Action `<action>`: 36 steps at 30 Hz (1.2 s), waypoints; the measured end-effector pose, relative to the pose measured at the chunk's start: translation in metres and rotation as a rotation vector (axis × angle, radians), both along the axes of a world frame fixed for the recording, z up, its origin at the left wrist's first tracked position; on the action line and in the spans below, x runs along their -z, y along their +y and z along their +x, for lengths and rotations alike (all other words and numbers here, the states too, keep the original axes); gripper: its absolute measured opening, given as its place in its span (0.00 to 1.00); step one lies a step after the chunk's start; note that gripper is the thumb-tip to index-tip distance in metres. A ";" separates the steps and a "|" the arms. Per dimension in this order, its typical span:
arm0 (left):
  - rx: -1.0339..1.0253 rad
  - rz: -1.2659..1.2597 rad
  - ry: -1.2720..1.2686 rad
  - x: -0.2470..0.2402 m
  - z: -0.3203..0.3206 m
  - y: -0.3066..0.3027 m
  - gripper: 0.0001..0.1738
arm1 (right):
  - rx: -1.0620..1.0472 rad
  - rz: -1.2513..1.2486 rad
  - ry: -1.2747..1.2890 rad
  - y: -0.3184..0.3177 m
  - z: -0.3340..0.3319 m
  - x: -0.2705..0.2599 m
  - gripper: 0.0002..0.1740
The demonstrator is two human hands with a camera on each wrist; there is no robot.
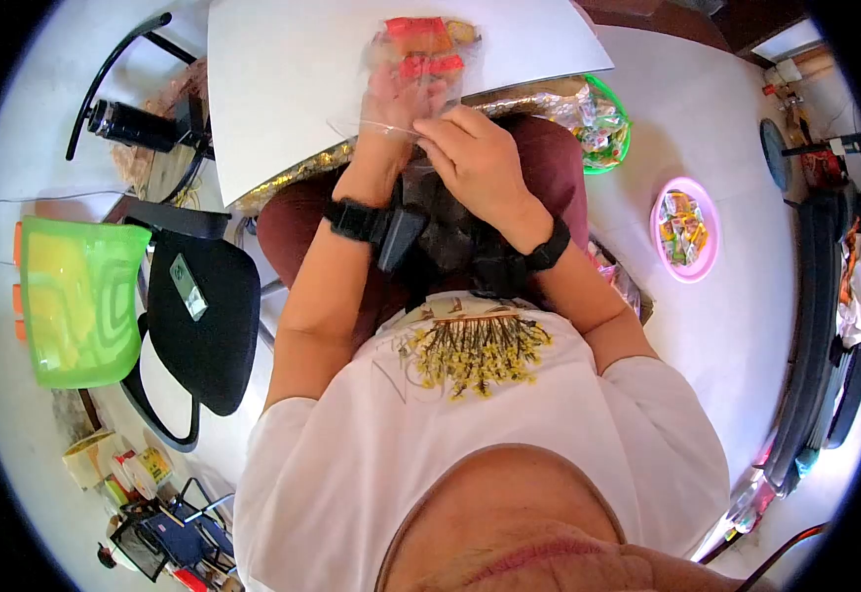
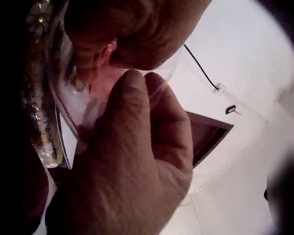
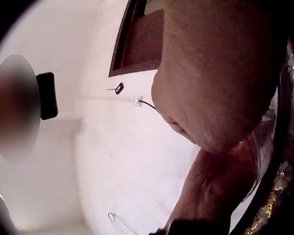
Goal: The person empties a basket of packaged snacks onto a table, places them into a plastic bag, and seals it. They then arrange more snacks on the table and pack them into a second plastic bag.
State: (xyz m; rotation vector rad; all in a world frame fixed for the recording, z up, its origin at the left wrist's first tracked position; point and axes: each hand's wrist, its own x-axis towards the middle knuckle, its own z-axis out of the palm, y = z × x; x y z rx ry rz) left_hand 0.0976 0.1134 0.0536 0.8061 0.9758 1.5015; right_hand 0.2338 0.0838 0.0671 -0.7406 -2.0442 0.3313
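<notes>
A clear plastic bag [image 1: 458, 94] with red packets [image 1: 432, 66] and a yellowish packet [image 1: 463, 33] lies over the white table's near part. My left hand [image 1: 401, 99] is at the bag's near end, partly seen through film. My right hand [image 1: 475, 163] pinches the bag's edge from the right. In the left wrist view, thumb and forefinger of my left hand [image 2: 137, 142] grip the film, close beside my right hand [image 2: 137, 29]. The right wrist view shows the back of my right hand [image 3: 215, 73] hiding its fingertips, with my left hand [image 3: 218, 176] below.
The white table [image 1: 292, 79] has a gold-patterned edge. Right of it stand a green basket [image 1: 627, 138] and a pink basin [image 1: 714, 237], both holding small packets. A black chair [image 1: 223, 335] with a phone [image 1: 188, 287] on it stands left, beside a green chair back [image 1: 85, 301].
</notes>
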 end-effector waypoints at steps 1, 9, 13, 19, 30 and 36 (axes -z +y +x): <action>-0.007 0.016 0.137 0.002 -0.002 -0.014 0.22 | 0.009 0.014 0.005 0.000 0.000 0.000 0.10; -0.058 0.041 0.739 0.010 -0.037 -0.121 0.14 | -0.042 0.002 -0.034 -0.016 0.016 0.010 0.14; -0.286 0.304 1.384 -0.010 -0.057 -0.126 0.15 | -0.073 0.086 -0.147 -0.022 0.020 0.004 0.14; -0.458 0.732 1.993 -0.019 -0.081 -0.084 0.15 | -0.027 0.291 -0.364 -0.014 0.020 0.002 0.13; -0.212 0.837 1.664 -0.070 -0.106 -0.058 0.08 | -0.056 0.203 -0.144 0.023 0.051 -0.064 0.05; -0.108 0.808 1.538 -0.122 -0.105 -0.068 0.07 | -0.189 0.215 -0.087 0.046 0.056 -0.106 0.04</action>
